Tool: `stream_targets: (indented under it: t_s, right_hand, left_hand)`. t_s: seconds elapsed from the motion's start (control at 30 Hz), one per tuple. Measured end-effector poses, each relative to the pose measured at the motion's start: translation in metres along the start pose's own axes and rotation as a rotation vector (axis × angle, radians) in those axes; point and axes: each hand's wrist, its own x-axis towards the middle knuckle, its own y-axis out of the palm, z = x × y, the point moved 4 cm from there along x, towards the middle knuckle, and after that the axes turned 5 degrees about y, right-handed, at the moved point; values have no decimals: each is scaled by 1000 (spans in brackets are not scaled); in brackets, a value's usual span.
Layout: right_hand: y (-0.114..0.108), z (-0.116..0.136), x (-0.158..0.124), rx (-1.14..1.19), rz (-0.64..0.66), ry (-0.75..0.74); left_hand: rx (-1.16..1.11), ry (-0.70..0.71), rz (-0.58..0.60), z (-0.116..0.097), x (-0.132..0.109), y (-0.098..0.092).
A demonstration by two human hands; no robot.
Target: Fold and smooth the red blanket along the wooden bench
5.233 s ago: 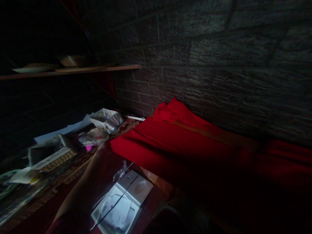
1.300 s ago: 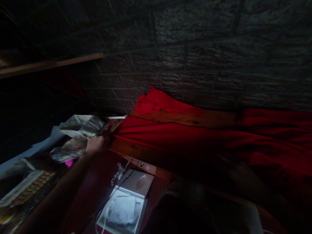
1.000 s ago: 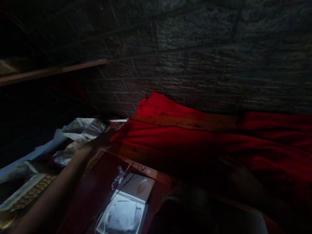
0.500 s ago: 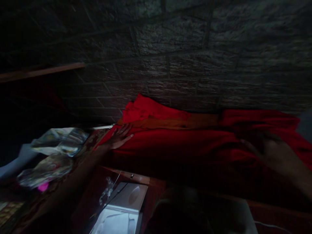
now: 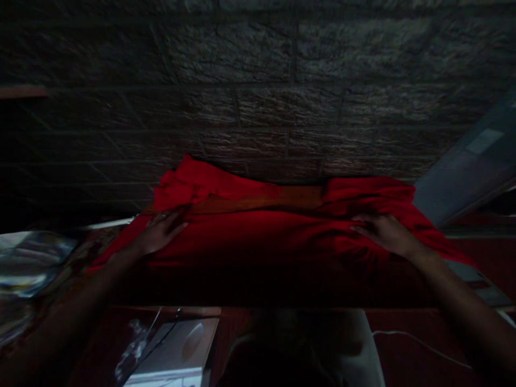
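A red cloth (image 5: 258, 236) lies spread over a wooden surface against a dark brick wall. My left hand (image 5: 160, 231) rests flat on its left part, fingers stretched out toward the far edge. My right hand (image 5: 386, 233) lies on the cloth's right part, fingers laid over a rumpled fold; I cannot tell if it grips the cloth. A strip of bare wood (image 5: 258, 200) shows between the spread cloth and bunched red fabric (image 5: 189, 177) at the wall.
Shiny plastic bags (image 5: 28, 263) lie at the far left. A pale box with a cable (image 5: 177, 355) sits at the near edge, a white cord (image 5: 419, 346) to its right. A grey panel (image 5: 467, 166) leans at the far right.
The view has swung right. My left hand left the bags and came onto the red cloth. My right hand moved forward onto the cloth's right part.
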Motion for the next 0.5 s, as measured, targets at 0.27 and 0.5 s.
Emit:
stream_targets:
  t_s: [0.27, 0.5]
  right_hand:
    - [-7, 9, -15, -41, -54, -37]
    - [-4, 3, -23, 29, -9, -62]
  left_hand:
    - [-256, 131, -105, -15, 19, -11]
    - [-333, 92, -162, -16, 5, -19]
